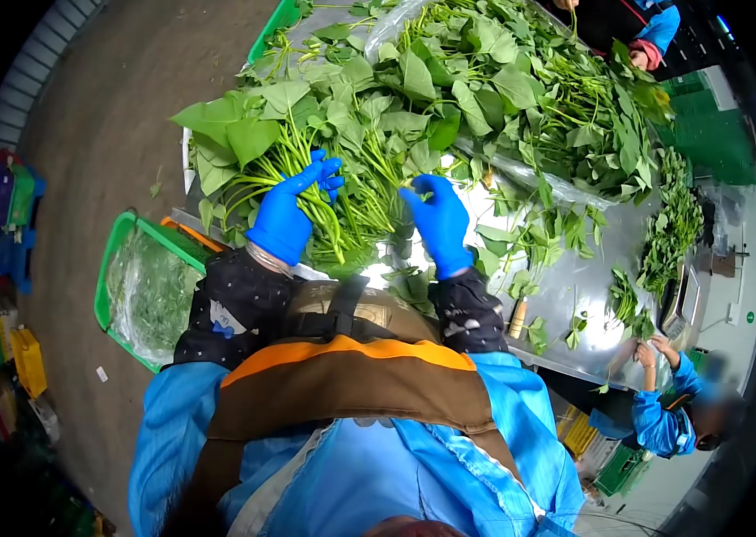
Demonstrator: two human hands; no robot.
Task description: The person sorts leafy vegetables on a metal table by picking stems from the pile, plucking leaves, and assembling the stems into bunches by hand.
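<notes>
My left hand [293, 210], in a blue glove, is closed around a bunch of leafy green stems [329, 233]. Broad leaves [248, 134] spread from the bunch toward the upper left, and the stem ends point down toward my body. To the right, my right hand [439, 224], also gloved in blue, is curled with thumb and forefinger close together beside more stems [378, 192]. What those fingers pinch, if anything, is too small to make out. A large heap of the same leafy greens [503, 89] covers the metal table [566, 295] beyond both hands.
A green crate [110, 259] lined with clear plastic stands at left. On the table's near edge lies a wooden-handled tool [518, 318] among loose leaves. A co-worker's hands [648, 351] touch greens at lower right; another person's sleeve [655, 36] shows at upper right.
</notes>
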